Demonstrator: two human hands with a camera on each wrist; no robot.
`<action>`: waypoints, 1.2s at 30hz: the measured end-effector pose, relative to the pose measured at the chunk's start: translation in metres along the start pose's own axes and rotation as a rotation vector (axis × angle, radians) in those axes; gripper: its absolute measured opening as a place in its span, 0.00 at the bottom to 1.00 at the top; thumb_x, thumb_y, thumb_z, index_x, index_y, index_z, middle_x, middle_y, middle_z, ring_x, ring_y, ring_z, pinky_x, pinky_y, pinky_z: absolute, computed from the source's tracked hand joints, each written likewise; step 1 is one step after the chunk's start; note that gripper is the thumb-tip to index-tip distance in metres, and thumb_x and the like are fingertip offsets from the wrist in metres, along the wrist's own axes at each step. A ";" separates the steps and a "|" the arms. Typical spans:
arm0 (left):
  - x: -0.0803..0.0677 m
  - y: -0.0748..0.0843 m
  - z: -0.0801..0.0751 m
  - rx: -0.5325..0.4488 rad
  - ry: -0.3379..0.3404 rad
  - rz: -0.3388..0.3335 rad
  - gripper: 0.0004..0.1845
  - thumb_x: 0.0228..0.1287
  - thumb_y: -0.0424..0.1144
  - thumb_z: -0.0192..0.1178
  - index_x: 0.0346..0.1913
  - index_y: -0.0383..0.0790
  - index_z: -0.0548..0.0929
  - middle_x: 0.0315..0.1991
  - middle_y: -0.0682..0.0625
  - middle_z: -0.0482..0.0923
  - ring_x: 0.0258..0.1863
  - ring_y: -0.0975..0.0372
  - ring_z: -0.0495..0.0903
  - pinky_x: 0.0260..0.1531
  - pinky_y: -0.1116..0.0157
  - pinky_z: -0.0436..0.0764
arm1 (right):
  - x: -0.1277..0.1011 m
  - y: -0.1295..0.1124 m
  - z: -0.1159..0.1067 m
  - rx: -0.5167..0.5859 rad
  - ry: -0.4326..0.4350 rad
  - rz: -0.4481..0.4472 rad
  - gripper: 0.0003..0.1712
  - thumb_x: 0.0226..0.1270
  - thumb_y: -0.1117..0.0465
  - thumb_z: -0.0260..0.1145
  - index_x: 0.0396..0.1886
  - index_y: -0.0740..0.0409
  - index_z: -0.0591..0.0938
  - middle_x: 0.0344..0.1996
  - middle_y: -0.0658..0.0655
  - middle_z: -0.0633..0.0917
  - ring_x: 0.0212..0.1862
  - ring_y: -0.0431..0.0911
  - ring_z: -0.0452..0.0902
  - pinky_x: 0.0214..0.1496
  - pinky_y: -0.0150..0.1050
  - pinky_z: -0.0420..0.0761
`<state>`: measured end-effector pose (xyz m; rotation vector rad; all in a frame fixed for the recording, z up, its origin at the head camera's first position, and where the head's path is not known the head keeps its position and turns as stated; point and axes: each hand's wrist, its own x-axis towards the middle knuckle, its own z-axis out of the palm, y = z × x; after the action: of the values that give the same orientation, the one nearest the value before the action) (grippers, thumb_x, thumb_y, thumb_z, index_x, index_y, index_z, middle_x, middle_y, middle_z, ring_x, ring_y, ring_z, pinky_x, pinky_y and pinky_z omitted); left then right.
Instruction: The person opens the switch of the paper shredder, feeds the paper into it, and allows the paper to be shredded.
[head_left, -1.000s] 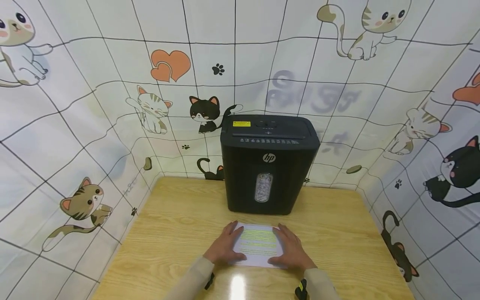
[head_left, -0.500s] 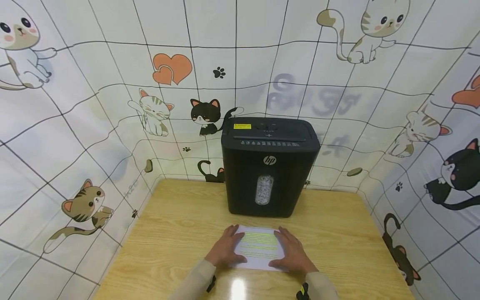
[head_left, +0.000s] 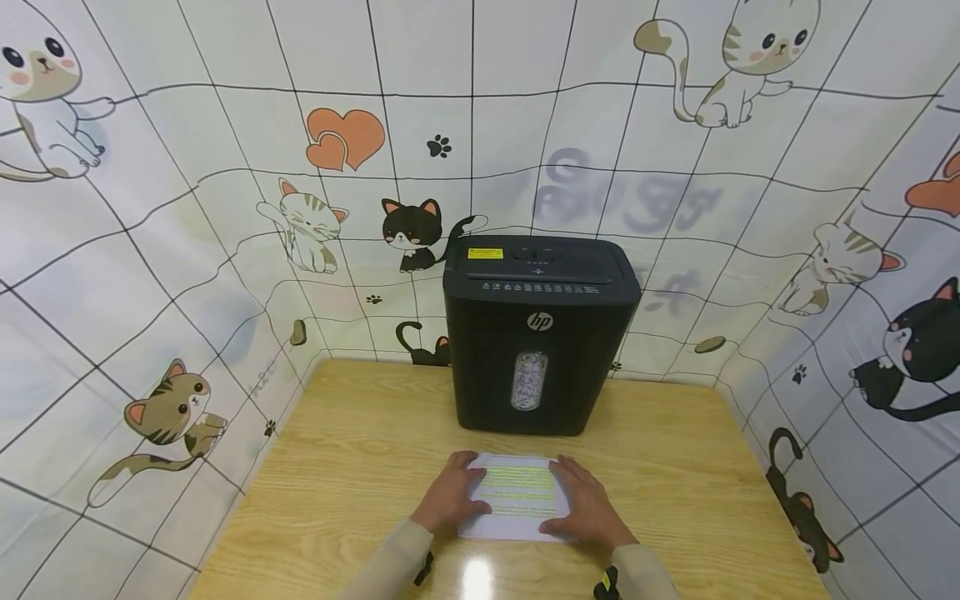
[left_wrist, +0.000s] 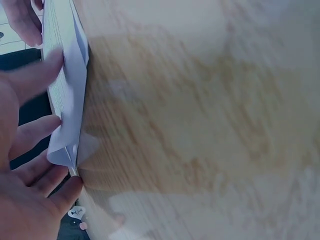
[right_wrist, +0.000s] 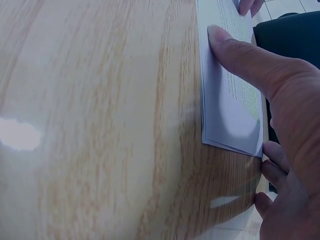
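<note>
A small stack of white paper sheets (head_left: 517,527), printed with text marked in yellow highlighter, lies on the wooden table between both hands. My left hand (head_left: 447,493) is at its left side, fingers spread along the edge. In the left wrist view the thumb is blurred over the paper, and the sheets (left_wrist: 73,102) bulge slightly apart at their edge. My right hand (head_left: 588,504) lies along the right side. Its thumb (right_wrist: 245,56) rests on the top sheet, while the other fingers sit beyond the paper's edge. The layers show slightly offset at the corner.
A black HP paper shredder (head_left: 536,375) stands upright behind the paper, with shreds visible through its front window (head_left: 529,381). The wooden table (head_left: 337,467) meets a cat-patterned cloth wall (head_left: 360,250) at the back and on both sides.
The left thumb has shifted slightly up, uncovering more of the paper's lower left corner. The right hand keeps its place. The head view has tilted slightly, so everything appears a little lower.
</note>
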<state>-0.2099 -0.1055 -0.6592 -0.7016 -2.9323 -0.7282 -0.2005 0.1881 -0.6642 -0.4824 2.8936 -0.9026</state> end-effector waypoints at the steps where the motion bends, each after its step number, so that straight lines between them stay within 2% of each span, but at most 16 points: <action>1: 0.000 -0.001 0.001 -0.009 0.023 0.011 0.30 0.53 0.45 0.79 0.56 0.33 0.86 0.66 0.37 0.74 0.66 0.46 0.71 0.64 0.52 0.77 | 0.000 0.000 0.000 0.004 0.000 0.001 0.65 0.37 0.41 0.87 0.76 0.59 0.69 0.78 0.65 0.65 0.79 0.64 0.57 0.77 0.67 0.57; 5: 0.003 -0.003 0.002 -0.085 0.093 0.020 0.16 0.53 0.30 0.73 0.47 0.32 0.89 0.59 0.40 0.78 0.61 0.48 0.75 0.61 0.52 0.79 | -0.001 0.000 0.000 0.020 0.010 -0.006 0.65 0.36 0.42 0.88 0.75 0.59 0.69 0.77 0.66 0.66 0.78 0.66 0.58 0.76 0.68 0.57; 7: 0.005 -0.004 0.001 -0.147 0.111 0.004 0.15 0.52 0.24 0.69 0.45 0.34 0.90 0.55 0.42 0.78 0.56 0.50 0.78 0.57 0.53 0.80 | -0.001 0.000 0.000 0.024 0.015 -0.007 0.65 0.35 0.42 0.88 0.75 0.60 0.70 0.76 0.67 0.67 0.78 0.67 0.58 0.75 0.69 0.57; 9: 0.007 -0.006 0.001 -0.213 0.115 -0.017 0.21 0.50 0.19 0.66 0.48 0.36 0.89 0.53 0.44 0.77 0.51 0.52 0.78 0.52 0.57 0.81 | -0.001 -0.001 0.001 0.035 0.023 -0.006 0.65 0.34 0.43 0.89 0.74 0.60 0.70 0.75 0.68 0.68 0.77 0.67 0.60 0.74 0.71 0.58; 11: 0.009 -0.008 0.001 -0.277 0.106 -0.045 0.30 0.48 0.16 0.63 0.57 0.38 0.85 0.52 0.44 0.76 0.46 0.55 0.77 0.46 0.62 0.79 | 0.000 -0.002 0.001 0.034 0.029 -0.003 0.65 0.33 0.43 0.89 0.74 0.59 0.70 0.74 0.67 0.70 0.75 0.67 0.61 0.73 0.71 0.59; 13: 0.010 -0.009 0.001 -0.339 0.092 -0.091 0.40 0.47 0.15 0.61 0.67 0.41 0.78 0.54 0.43 0.75 0.42 0.60 0.74 0.41 0.67 0.76 | 0.001 -0.003 0.002 0.034 0.030 0.005 0.65 0.33 0.43 0.89 0.74 0.57 0.70 0.71 0.65 0.71 0.73 0.66 0.63 0.72 0.70 0.60; 15: 0.011 -0.011 0.001 -0.400 0.087 -0.123 0.46 0.46 0.15 0.61 0.74 0.42 0.70 0.56 0.41 0.75 0.37 0.62 0.71 0.34 0.70 0.73 | 0.002 -0.005 0.002 0.036 0.028 0.025 0.66 0.32 0.43 0.90 0.74 0.56 0.70 0.68 0.63 0.73 0.71 0.64 0.64 0.72 0.68 0.63; 17: 0.012 -0.012 0.000 -0.447 0.086 -0.146 0.48 0.46 0.15 0.61 0.76 0.42 0.67 0.54 0.41 0.76 0.32 0.65 0.69 0.29 0.72 0.70 | 0.004 -0.006 0.003 0.043 0.023 0.055 0.66 0.32 0.44 0.90 0.75 0.56 0.69 0.66 0.62 0.74 0.68 0.60 0.64 0.72 0.64 0.65; 20: 0.011 -0.014 0.000 -0.479 0.089 -0.146 0.44 0.46 0.15 0.60 0.73 0.37 0.70 0.41 0.42 0.77 0.25 0.67 0.65 0.23 0.72 0.65 | 0.006 -0.008 0.005 0.067 0.030 0.104 0.65 0.33 0.48 0.91 0.74 0.58 0.69 0.64 0.61 0.76 0.65 0.57 0.65 0.71 0.61 0.69; 22: 0.011 -0.014 0.000 -0.473 0.091 -0.137 0.39 0.48 0.16 0.60 0.68 0.36 0.75 0.32 0.46 0.73 0.24 0.69 0.63 0.23 0.73 0.63 | 0.007 -0.009 0.005 0.095 0.049 0.137 0.61 0.35 0.53 0.90 0.73 0.58 0.69 0.62 0.62 0.77 0.62 0.55 0.68 0.69 0.59 0.71; 25: 0.010 -0.014 0.000 -0.478 0.107 -0.121 0.30 0.50 0.17 0.62 0.59 0.37 0.82 0.28 0.48 0.73 0.24 0.69 0.63 0.24 0.73 0.64 | 0.009 -0.009 0.005 0.150 0.088 0.200 0.54 0.42 0.57 0.88 0.70 0.58 0.70 0.54 0.60 0.80 0.54 0.51 0.72 0.61 0.52 0.76; 28: 0.008 -0.014 0.000 -0.486 0.114 -0.125 0.22 0.53 0.18 0.62 0.50 0.39 0.86 0.33 0.48 0.81 0.28 0.68 0.68 0.28 0.72 0.69 | 0.012 -0.008 0.001 0.227 0.133 0.265 0.49 0.50 0.60 0.84 0.70 0.59 0.69 0.45 0.55 0.81 0.44 0.45 0.73 0.49 0.41 0.77; 31: 0.007 -0.014 -0.001 -0.473 0.107 -0.150 0.17 0.56 0.21 0.64 0.47 0.38 0.87 0.41 0.46 0.86 0.31 0.67 0.73 0.31 0.70 0.74 | 0.013 -0.008 -0.006 0.299 0.181 0.273 0.43 0.57 0.62 0.80 0.70 0.61 0.69 0.37 0.54 0.83 0.37 0.43 0.73 0.40 0.35 0.73; 33: 0.007 -0.015 -0.003 -0.473 0.098 -0.172 0.15 0.57 0.22 0.65 0.48 0.35 0.87 0.43 0.44 0.87 0.32 0.66 0.76 0.32 0.69 0.77 | 0.014 -0.008 -0.011 0.309 0.194 0.277 0.34 0.61 0.61 0.77 0.65 0.60 0.74 0.33 0.51 0.82 0.35 0.41 0.73 0.36 0.32 0.72; 36: 0.006 -0.017 -0.006 -0.493 0.094 -0.196 0.14 0.59 0.25 0.67 0.49 0.31 0.86 0.41 0.42 0.87 0.32 0.64 0.80 0.30 0.68 0.81 | 0.014 -0.007 -0.018 0.301 0.198 0.271 0.15 0.66 0.60 0.74 0.49 0.56 0.82 0.28 0.50 0.80 0.33 0.42 0.72 0.34 0.33 0.71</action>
<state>-0.2229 -0.1188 -0.6605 -0.3820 -2.7743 -1.4865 -0.2147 0.1880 -0.6455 0.0250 2.8142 -1.3699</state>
